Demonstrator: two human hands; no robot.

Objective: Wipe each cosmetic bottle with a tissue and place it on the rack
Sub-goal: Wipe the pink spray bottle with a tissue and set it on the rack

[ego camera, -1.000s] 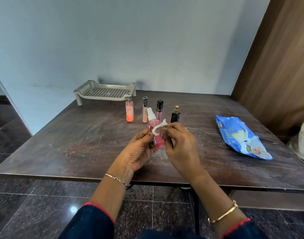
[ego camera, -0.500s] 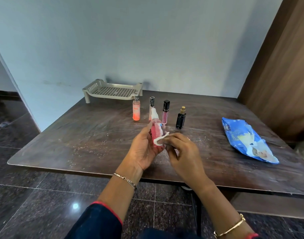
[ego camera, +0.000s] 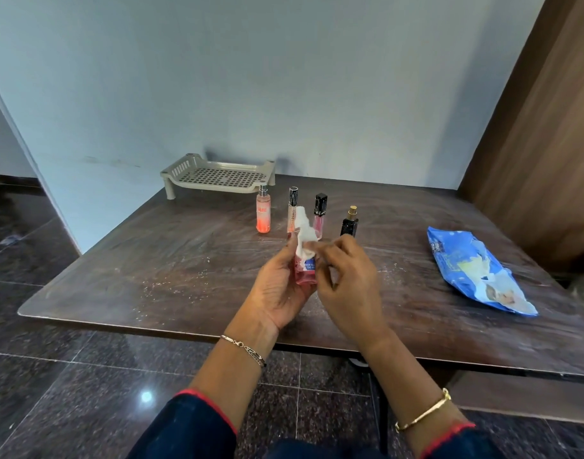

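while the left hand (ego camera: 280, 286) is gripping a small clear bottle of pink liquid with a blue label (ego camera: 305, 273) upright above the near half of the dark brown wooden tabletop (ego camera: 184, 260), the right hand (ego camera: 350, 279) is pinching a crumpled white tissue (ego camera: 303, 233) against the bottle's upper part, covering its top. the left fingers are curling round the bottle's body from the left side, and the right fingers (ego camera: 337, 250) are closing on the tissue.

behind the hands, four more bottles are standing upright in a loose row on the tabletop, each apart from its neighbours: a tall orange-pink spray bottle with a silver nozzle (ego camera: 263, 215), a slim clear tube with a dark patterned cap (ego camera: 292, 210), a pink gloss bottle with a square black cap (ego camera: 319, 215) and a black bottle with a gold cap (ego camera: 349, 223).

a beige perforated plastic rack on short legs (ego camera: 217, 175) is sitting at the tabletop's far edge, against the pale blue wall (ego camera: 284, 77) and well apart from the held bottle. a blue plastic tissue pack (ego camera: 476, 273), open at the front, is lying flat on the right side.

a thin silver bracelet (ego camera: 244, 349) is circling the left wrist and a gold bangle (ego camera: 423, 412) the right, above dark blue sleeves with red trim.
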